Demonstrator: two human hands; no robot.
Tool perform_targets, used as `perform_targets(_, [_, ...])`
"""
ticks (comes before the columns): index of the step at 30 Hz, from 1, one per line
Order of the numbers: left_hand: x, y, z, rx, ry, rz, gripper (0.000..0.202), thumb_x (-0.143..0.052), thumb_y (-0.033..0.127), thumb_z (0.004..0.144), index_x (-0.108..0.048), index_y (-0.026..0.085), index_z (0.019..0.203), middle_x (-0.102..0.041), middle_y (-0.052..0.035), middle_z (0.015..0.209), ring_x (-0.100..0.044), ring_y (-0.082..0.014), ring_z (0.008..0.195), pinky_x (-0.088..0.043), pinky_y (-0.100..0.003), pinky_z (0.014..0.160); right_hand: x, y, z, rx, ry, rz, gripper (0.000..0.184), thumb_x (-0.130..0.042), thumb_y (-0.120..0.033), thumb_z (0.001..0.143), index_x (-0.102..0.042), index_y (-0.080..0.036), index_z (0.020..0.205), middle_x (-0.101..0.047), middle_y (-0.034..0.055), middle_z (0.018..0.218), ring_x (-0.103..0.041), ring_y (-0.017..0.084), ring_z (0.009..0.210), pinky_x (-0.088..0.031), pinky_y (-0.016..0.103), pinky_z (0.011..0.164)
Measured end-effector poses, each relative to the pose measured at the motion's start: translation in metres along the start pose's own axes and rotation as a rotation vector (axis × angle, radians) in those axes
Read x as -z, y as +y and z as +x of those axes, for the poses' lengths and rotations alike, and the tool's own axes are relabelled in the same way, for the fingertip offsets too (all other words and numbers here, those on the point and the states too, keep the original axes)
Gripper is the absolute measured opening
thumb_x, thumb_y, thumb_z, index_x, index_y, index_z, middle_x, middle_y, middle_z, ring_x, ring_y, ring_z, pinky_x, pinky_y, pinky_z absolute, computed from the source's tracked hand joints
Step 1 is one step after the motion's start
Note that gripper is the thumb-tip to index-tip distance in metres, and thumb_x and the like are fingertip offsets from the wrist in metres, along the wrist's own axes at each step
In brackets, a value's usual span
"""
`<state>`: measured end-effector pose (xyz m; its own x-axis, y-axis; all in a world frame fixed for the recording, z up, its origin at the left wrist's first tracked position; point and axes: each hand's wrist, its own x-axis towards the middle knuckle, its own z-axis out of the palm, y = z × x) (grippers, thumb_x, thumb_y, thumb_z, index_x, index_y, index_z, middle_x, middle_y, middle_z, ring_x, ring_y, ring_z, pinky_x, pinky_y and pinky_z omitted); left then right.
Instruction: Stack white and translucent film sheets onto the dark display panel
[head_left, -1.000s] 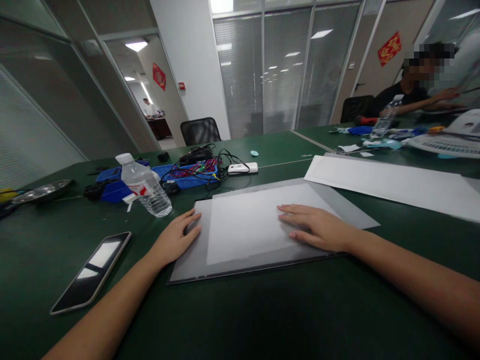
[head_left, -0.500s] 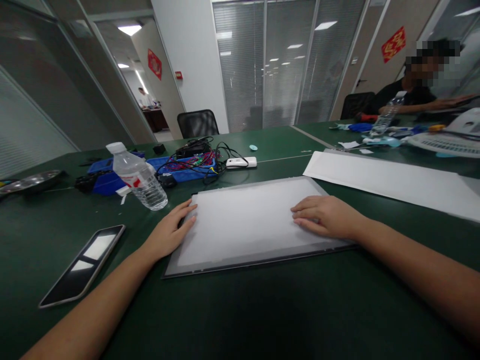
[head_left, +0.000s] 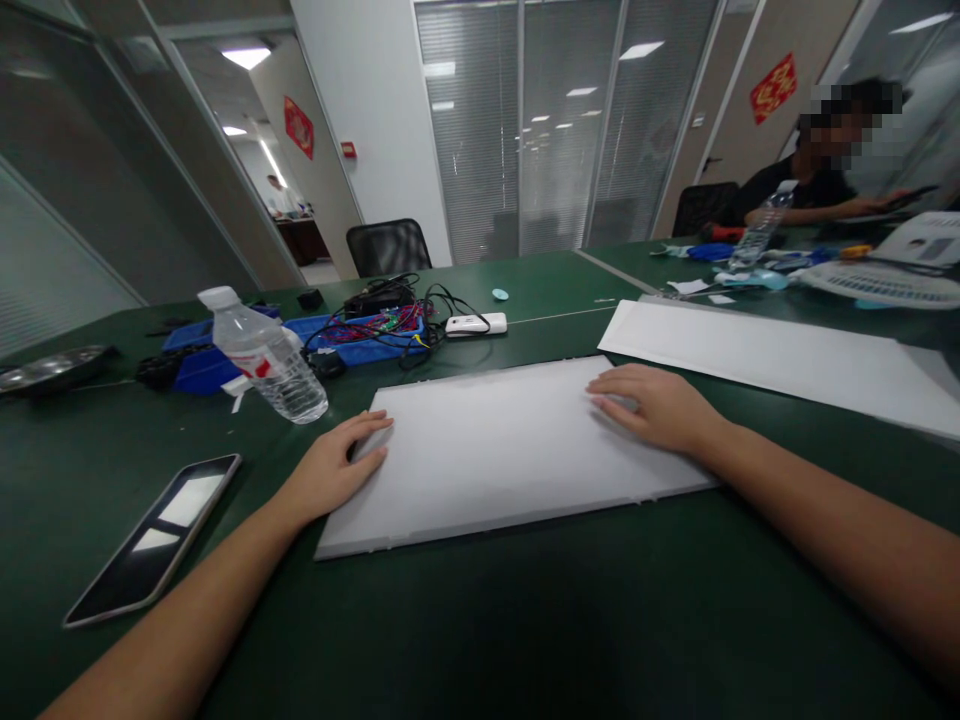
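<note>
A thin white rectangular sheet (head_left: 487,450) lies flat on the green table in front of me, over a dark-edged panel whose rim shows as a thin line along the sides. My left hand (head_left: 330,465) rests at the sheet's left edge, with fingertips and thumb on top and a gap between them. On the upper right part of the sheet lies my right hand (head_left: 649,405), palm down, fingers stretched out. Neither hand grips anything. Whether further layers lie under the sheet, I cannot tell.
A smartphone (head_left: 154,540) and a plastic water bottle (head_left: 274,365) are on the left. Behind are a blue tray (head_left: 356,345) of wires and a white device (head_left: 476,324). More long white sheets (head_left: 750,350) lie to the right. A person (head_left: 817,180) sits at the far right.
The white sheet now reaches over the grey and dark borders that showed around it before. My right hand has shifted slightly up and away from me; my left hand stays at the left edge.
</note>
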<state>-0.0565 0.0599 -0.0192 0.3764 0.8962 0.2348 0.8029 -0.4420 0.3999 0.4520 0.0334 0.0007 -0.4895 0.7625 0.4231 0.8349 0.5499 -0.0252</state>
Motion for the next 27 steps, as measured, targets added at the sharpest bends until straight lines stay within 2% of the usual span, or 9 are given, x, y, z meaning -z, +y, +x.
perform_targets(2, [0.001,0.001,0.000,0.004,0.012,-0.004,0.062,-0.057,0.061,0.091,-0.070,0.020,0.136,-0.063,-0.0107,0.151,-0.055,-0.0333,0.143,-0.037,-0.054,0.124,0.000,0.018,-0.003,-0.253,-0.029,-0.096,0.044,-0.047,-0.047,0.103,-0.080,-0.022,0.117,-0.080,0.0084,0.114,-0.074,0.031,0.101,-0.060,0.048,0.086])
perform_targets(4, [0.001,0.002,-0.001,0.003,0.031,-0.016,0.063,-0.056,0.063,0.091,-0.071,0.020,0.134,-0.065,-0.0109,0.148,-0.058,-0.0329,0.141,-0.038,-0.052,0.124,0.001,0.030,-0.007,-0.410,-0.090,-0.152,0.048,-0.046,-0.051,0.102,-0.082,-0.023,0.116,-0.081,0.0083,0.100,-0.076,0.031,0.087,-0.059,0.046,0.076])
perform_targets(8, [0.001,0.002,-0.002,-0.012,0.053,-0.042,0.063,-0.057,0.067,0.091,-0.072,0.022,0.131,-0.067,-0.0095,0.147,-0.060,-0.0322,0.139,-0.039,-0.051,0.124,0.001,0.034,-0.010,-0.379,-0.109,-0.148,0.047,-0.045,-0.052,0.102,-0.083,-0.026,0.114,-0.081,0.0061,0.093,-0.075,0.028,0.078,-0.058,0.043,0.073])
perform_targets(12, [0.001,0.003,-0.003,-0.026,0.041,-0.042,0.061,-0.057,0.067,0.091,-0.073,0.022,0.130,-0.067,-0.0090,0.146,-0.057,-0.0333,0.142,-0.038,-0.053,0.124,-0.002,0.046,-0.011,-0.325,-0.078,-0.105,0.045,-0.046,-0.050,0.101,-0.080,-0.027,0.117,-0.081,0.0054,0.110,-0.075,0.030,0.095,-0.059,0.047,0.084])
perform_targets(16, [-0.001,0.005,-0.002,-0.032,0.043,0.008,0.058,-0.056,0.063,0.092,-0.074,0.022,0.129,-0.071,-0.0081,0.141,-0.058,-0.0337,0.141,-0.041,-0.052,0.123,-0.007,0.097,-0.026,-0.366,-0.049,-0.162,0.052,-0.050,-0.045,0.098,-0.066,-0.019,0.141,-0.064,0.0129,0.146,-0.060,0.033,0.133,-0.047,0.052,0.111])
perform_targets(18, [-0.001,0.005,-0.002,-0.017,0.047,0.031,0.056,-0.054,0.061,0.093,-0.075,0.022,0.128,-0.072,-0.0070,0.139,-0.059,-0.0335,0.139,-0.044,-0.051,0.120,-0.010,0.126,-0.039,-0.484,-0.101,-0.201,0.064,-0.053,-0.047,0.098,-0.055,-0.014,0.152,-0.049,0.0201,0.160,-0.046,0.036,0.145,-0.038,0.053,0.117])
perform_targets(20, [-0.001,0.005,-0.001,0.006,0.055,0.050,0.054,-0.054,0.061,0.093,-0.076,0.024,0.126,-0.074,-0.0056,0.136,-0.062,-0.0333,0.137,-0.047,-0.049,0.117,-0.011,0.147,-0.052,-0.624,-0.157,-0.209,0.070,-0.050,-0.051,0.100,-0.051,-0.008,0.155,-0.045,0.0279,0.160,-0.045,0.039,0.144,-0.040,0.053,0.113])
perform_targets(22, [-0.001,0.005,-0.001,0.024,0.061,0.060,0.053,-0.054,0.061,0.093,-0.077,0.025,0.124,-0.075,-0.0047,0.134,-0.063,-0.0329,0.135,-0.050,-0.048,0.115,-0.011,0.158,-0.059,-0.712,-0.184,-0.204,0.068,-0.046,-0.050,0.102,-0.055,-0.003,0.150,-0.053,0.0327,0.150,-0.055,0.040,0.134,-0.045,0.051,0.103])
perform_targets(27, [0.001,0.009,-0.001,0.030,0.072,0.054,0.052,-0.052,0.060,0.093,-0.078,0.025,0.121,-0.075,-0.0046,0.134,-0.065,-0.0321,0.133,-0.051,-0.046,0.113,-0.004,0.151,-0.057,-0.789,-0.181,-0.225,0.047,-0.046,-0.040,0.102,-0.074,-0.019,0.132,-0.070,0.0236,0.132,-0.068,0.034,0.104,-0.047,0.044,0.082])
